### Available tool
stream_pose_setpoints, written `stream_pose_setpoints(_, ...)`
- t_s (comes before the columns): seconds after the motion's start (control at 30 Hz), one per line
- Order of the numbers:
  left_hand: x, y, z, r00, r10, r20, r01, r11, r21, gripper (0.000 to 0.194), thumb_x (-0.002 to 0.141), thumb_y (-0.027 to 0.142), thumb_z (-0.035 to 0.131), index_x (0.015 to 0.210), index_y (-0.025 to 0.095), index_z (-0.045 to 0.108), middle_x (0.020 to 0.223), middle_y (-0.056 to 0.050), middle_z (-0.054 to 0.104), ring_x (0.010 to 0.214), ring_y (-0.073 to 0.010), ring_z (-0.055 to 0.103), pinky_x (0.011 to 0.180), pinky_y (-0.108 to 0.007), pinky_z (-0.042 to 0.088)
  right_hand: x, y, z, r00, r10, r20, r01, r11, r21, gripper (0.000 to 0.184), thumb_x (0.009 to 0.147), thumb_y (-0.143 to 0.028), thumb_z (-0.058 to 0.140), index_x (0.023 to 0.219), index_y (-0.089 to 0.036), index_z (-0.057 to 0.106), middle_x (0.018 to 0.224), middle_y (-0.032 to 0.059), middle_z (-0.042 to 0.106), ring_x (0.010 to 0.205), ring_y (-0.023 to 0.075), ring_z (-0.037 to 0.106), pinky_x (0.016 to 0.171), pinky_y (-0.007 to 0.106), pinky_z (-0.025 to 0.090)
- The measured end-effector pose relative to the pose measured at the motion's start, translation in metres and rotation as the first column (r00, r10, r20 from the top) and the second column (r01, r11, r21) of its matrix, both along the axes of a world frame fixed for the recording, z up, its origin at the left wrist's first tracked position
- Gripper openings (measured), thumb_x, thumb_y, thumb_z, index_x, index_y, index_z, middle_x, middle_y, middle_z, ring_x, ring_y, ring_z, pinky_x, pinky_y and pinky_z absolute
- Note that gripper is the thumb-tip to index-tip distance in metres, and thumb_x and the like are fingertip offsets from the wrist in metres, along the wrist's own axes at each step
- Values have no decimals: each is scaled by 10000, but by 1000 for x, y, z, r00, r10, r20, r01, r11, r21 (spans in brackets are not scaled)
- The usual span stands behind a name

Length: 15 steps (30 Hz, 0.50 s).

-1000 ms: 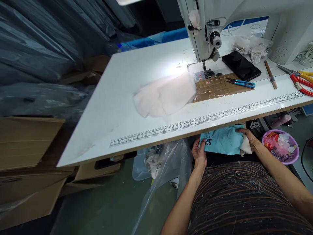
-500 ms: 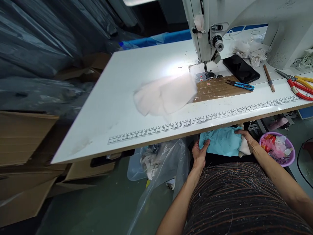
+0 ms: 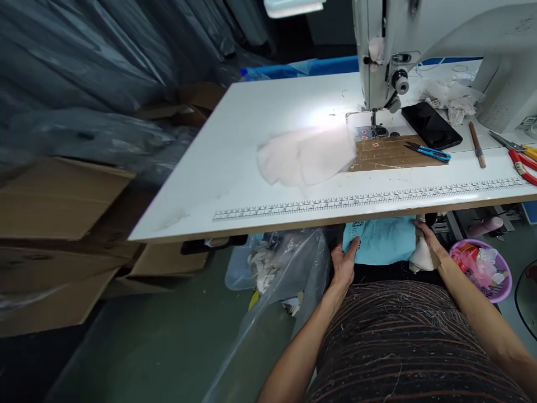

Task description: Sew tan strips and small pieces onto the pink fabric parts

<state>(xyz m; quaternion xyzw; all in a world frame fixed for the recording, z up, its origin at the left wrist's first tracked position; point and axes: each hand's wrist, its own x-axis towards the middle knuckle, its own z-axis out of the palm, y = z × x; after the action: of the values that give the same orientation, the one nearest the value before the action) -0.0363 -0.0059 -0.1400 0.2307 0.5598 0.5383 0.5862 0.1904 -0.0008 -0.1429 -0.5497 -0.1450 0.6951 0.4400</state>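
Note:
Below the table's front edge, over my lap, lies a light-blue printed sheet (image 3: 384, 242). My left hand (image 3: 344, 263) grips its left side, thumb on top and the other fingers mostly hidden underneath. At the sheet's right edge is a bundled white cloth (image 3: 422, 254), partly under the sheet. My right hand (image 3: 430, 239) is closed around the cloth beside that edge; its fingertips are partly hidden. On the table above, a pale pink fabric piece (image 3: 308, 157) lies left of the sewing machine (image 3: 373, 61), untouched.
A printed ruler (image 3: 361, 200) runs along the table's front. Blue thread snips (image 3: 428, 152), a phone (image 3: 432, 126), a brown pen-like stick (image 3: 477, 145) and red-handled scissors (image 3: 520, 162) lie on the right. A purple basket (image 3: 505, 285), plastic bag (image 3: 293, 263) and cardboard boxes (image 3: 59, 196) stand lower.
The view has turned left, so the table and machine appear farther right. My right hand has shifted slightly right, off the blue sheet's edge; my left hand keeps its grip.

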Motion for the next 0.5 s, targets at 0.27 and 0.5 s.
stream_pose_setpoints(0.27,-12,-10,14,999,49,4,-49,998,-44,510,441,476,900,750,113,717,719,-46,709,655,-165,626,676,-281,478,1,4,0,1000,4,23,-5,998,64,458,630,-649,645,859,-255,595,714,28,673,724,272,658,576,356,521)
stream_pose_setpoints(0.5,-45,-33,37,997,71,-31,-74,993,-92,502,459,507,893,711,113,710,706,-63,714,610,-166,627,605,-274,487,2,9,3,998,56,3,-55,990,133,434,618,-590,649,852,-226,627,694,24,623,524,173,505,500,313,427)
